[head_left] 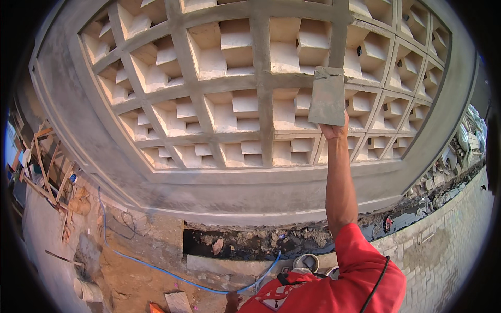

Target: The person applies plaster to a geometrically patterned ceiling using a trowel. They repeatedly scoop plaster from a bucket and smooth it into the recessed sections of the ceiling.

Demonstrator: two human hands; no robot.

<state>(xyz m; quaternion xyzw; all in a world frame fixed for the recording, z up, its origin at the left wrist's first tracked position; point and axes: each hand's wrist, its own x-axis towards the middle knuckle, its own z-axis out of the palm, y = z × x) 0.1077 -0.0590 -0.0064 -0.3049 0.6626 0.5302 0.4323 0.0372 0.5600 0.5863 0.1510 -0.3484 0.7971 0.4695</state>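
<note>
Pressing float (327,97), right hand (334,129) raised overhead

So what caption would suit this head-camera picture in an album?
Right hand presses a grey plastering float against a cement-rendered lattice wall.

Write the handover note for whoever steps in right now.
Right hand: raised, grip on a flat grey float pressed against the lattice wall, at a rib crossing.
Left hand: low at the frame's bottom edge, grip not clear.
Blue hose runs over the dirt below; a white bucket sits at lower left.
Done: ribs around the float look grey and coated.
Left: cannot tell how much needs smoothing.
</note>
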